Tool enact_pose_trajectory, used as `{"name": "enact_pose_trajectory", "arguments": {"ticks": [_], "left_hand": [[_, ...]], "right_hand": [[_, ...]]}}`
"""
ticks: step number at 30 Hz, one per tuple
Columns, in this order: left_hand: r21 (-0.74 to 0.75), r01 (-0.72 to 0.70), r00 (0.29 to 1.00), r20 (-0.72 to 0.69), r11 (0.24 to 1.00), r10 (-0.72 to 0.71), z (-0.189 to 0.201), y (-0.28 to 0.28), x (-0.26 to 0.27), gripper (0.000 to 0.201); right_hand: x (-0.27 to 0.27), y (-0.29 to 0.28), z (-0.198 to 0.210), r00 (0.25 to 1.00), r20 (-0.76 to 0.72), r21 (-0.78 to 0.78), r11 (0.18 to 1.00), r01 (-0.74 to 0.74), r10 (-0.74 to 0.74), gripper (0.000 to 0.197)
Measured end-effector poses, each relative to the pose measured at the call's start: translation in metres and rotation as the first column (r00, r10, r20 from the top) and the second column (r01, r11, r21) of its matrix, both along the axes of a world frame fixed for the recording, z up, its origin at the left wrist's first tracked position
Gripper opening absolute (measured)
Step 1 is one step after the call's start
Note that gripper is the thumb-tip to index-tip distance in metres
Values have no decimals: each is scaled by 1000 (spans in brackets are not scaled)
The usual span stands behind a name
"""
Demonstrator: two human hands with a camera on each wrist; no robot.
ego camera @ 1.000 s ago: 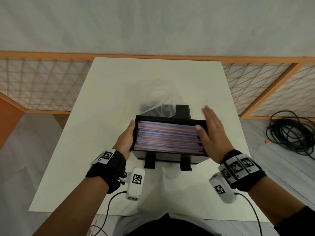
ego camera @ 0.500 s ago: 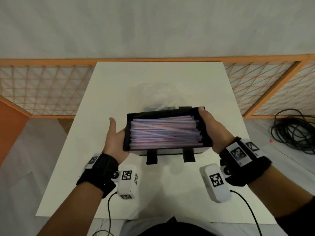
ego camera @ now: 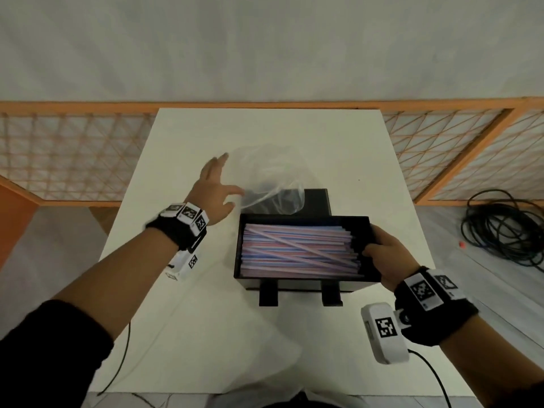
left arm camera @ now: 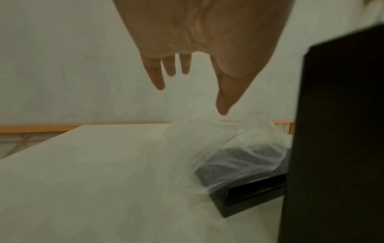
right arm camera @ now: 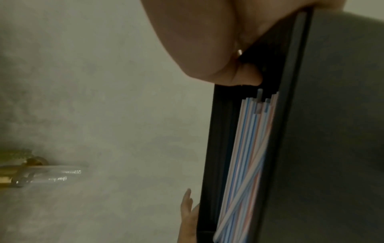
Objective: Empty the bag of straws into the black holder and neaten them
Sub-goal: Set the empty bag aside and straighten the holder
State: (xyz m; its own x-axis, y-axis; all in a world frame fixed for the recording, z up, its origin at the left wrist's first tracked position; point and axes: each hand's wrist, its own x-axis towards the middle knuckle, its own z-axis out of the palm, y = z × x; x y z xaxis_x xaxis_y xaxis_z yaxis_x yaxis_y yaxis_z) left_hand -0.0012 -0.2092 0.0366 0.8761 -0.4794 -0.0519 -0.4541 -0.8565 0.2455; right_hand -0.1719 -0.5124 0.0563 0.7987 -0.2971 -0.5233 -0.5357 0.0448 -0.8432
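The black holder [ego camera: 362, 228] sits mid-table, full of pink and blue striped straws [ego camera: 297, 251] lying lengthwise; one straw crosses the others at a slant. My right hand [ego camera: 372, 241] grips the holder's right end, thumb over the rim onto the inside. The right wrist view shows that thumb [right arm camera: 239, 77] above the straw ends [right arm camera: 251, 139] against the holder wall [right arm camera: 332, 148]. My left hand [ego camera: 231, 175] hovers open, fingers spread, just left of the crumpled clear bag [ego camera: 273, 178]. From the left wrist, the left hand [left arm camera: 191, 93] is above the bag [left arm camera: 228, 144] and holds nothing.
A second black box [ego camera: 318, 201] stands behind the holder, partly under the bag. The white table [ego camera: 182, 334] is bare in front and to the left. An orange lattice fence [ego camera: 73, 160] runs behind it. Black cable [ego camera: 506, 231] lies coiled on the floor, right.
My left hand has let go of the holder's left end and moved up and away toward the bag. My right hand still grips the right end.
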Motion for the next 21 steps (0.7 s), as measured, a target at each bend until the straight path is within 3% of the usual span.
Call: {"name": "enact_pose_trajectory", "arguments": {"ticks": [2,4,6,8,10,12,14,17,19,21], "left_hand": [[173,62,992,-120,983,-41,-12,-5,10,29],[286,45,979,-204,957,15,-21,-12,18,42],[177,-103,965,-219,979,141,-23,-8,26,43],[68,-128,968,-207,989,139,-23,5,27,44],[117,22,996,-91,993,-11,-25,19,20,51],[325,198,971,67,925,-232,-28,21,12,47],[437,300,927,76,848,-368,-33,8,12,44],[470,332,943,-133,818,-306,-38,-14,22,63],[344,294,930,-317,892,-184,-51,-22,26,78],[185,223,914,-382,957,-139,-62,-24,25,80]], "right_hand": [[0,0,-2,1000,-4,-13,1000,-11,11,56],[1,0,-4,1000,-9,-33,999,-22,21,56],[1,-2,-6,1000,-6,-46,999,-27,27,55],[1,-2,-7,1000,-4,-50,998,-27,27,54],[1,-2,-8,1000,2,-35,999,-22,22,54],[1,0,-6,1000,8,-32,999,-22,23,53],[1,1,-4,1000,12,-34,999,-20,21,53],[0,1,-5,1000,6,-44,999,-17,17,54],[0,1,-6,1000,0,-49,999,-9,9,54],[-1,2,-6,1000,4,-51,999,-7,7,54]]}}
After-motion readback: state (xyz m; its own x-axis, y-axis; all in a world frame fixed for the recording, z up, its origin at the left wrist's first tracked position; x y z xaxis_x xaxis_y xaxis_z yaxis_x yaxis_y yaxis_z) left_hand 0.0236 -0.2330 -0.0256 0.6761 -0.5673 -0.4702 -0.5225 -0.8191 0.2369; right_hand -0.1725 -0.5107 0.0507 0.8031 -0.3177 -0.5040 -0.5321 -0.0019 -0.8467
